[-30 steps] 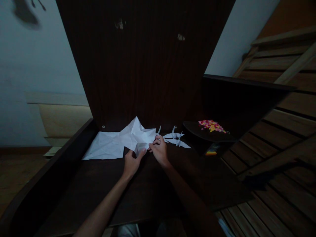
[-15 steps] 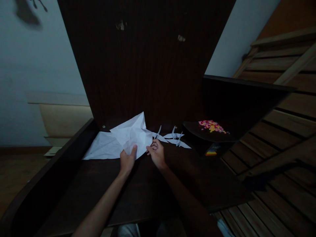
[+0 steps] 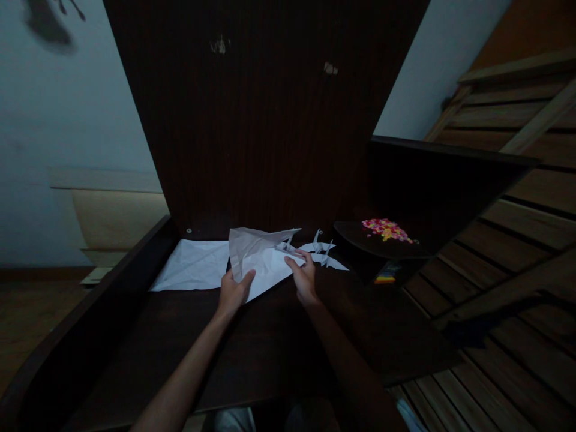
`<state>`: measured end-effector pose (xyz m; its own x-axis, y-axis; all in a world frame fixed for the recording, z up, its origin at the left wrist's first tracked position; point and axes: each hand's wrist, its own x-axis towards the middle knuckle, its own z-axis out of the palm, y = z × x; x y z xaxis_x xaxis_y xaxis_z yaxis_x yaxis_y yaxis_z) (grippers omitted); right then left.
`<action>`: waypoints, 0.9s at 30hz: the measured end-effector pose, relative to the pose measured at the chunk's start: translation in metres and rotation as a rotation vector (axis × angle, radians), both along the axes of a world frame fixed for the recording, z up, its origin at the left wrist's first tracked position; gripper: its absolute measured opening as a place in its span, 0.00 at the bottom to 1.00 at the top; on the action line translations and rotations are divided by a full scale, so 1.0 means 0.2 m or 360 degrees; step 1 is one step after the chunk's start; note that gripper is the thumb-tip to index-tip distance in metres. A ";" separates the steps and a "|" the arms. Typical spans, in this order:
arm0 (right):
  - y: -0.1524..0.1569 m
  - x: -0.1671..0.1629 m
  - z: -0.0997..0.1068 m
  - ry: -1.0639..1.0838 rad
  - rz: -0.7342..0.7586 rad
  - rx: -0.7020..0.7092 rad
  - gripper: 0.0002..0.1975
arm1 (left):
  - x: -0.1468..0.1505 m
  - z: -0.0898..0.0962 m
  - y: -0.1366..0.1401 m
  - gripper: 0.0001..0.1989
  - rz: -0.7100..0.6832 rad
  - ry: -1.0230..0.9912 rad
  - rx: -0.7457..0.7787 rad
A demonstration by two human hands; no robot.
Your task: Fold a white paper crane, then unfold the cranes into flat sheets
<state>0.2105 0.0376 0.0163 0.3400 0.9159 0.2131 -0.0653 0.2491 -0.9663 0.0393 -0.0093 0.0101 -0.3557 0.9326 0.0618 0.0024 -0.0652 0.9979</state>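
Note:
Between my two hands, above the dark desk, is a creased, partly folded sheet of white paper [image 3: 263,261]. My left hand [image 3: 234,289] pinches its lower left edge, thumb on top. My right hand [image 3: 302,276] grips the right corner, thumb on the near face and the other fingers partly hidden behind. Another creased white sheet [image 3: 193,264] lies flat on the desk to the left. Just beyond my right hand stand folded paper cranes [image 3: 326,259], one of them partly covered by the held paper.
A dark corner shelf [image 3: 360,240] at the right carries a heap of small pink, red and yellow pieces [image 3: 387,230]. Below it lies a small item with a yellow edge [image 3: 385,279]. A raised side board [image 3: 103,306] bounds the desk at left; a tall dark panel [image 3: 270,120] rises behind.
My right hand has moved right and slightly away, taking the paper's right corner with it. The paper's raised upper part has folded over toward the right, uncovering more of the flat sheet.

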 end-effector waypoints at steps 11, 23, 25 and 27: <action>0.02 0.21 0.10 -0.1158 0.0385 0.0104 0.11 | 0.01 0.02 0.00 0.20 -0.0276 0.0126 0.0010; -0.02 0.29 0.18 -0.1567 0.0468 0.0192 0.07 | 0.00 0.02 0.01 0.23 -0.0128 0.0033 0.0011; -0.02 0.30 0.18 -0.1236 0.0429 0.0113 0.09 | -0.01 0.02 0.02 0.23 -0.0107 -0.0100 -0.0040; -0.03 0.31 0.16 -0.0720 0.0474 -0.0037 0.11 | -0.01 0.02 0.02 0.21 -0.0116 -0.0323 -0.0109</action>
